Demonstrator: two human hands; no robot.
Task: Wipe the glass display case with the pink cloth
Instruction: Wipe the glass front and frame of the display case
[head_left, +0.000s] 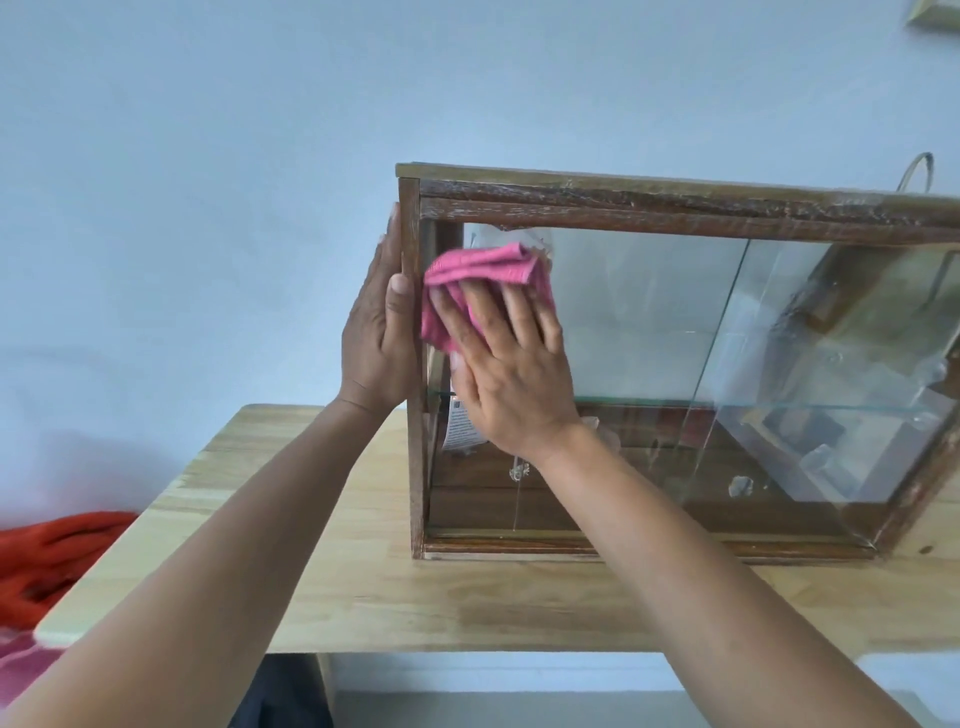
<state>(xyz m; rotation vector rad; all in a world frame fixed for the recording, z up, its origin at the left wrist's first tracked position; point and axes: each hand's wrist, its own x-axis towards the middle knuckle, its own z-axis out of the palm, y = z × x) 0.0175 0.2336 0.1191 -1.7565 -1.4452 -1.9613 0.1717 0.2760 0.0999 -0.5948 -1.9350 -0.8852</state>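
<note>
Hands: 2 | right hand (511, 374) flat on 1 pink cloth (483, 273) | left hand (376, 332) flat on 1 case (675, 205)

Right end of the glass display case (675, 208) cut off by the frame edge, along with most of a gold-coloured frame (935, 13) in the top right corner. Lower part of the pink cloth (483, 270) hidden under the right hand (511, 374). Print on the white label (460, 428) inside the case too small to read, its right side covered by that hand. Left side panel of the case concealed behind the left hand (376, 332). Items seen through the right-hand glass blurred by reflections, not identifiable. Orange fabric (47, 551) cropped at the left edge
</note>
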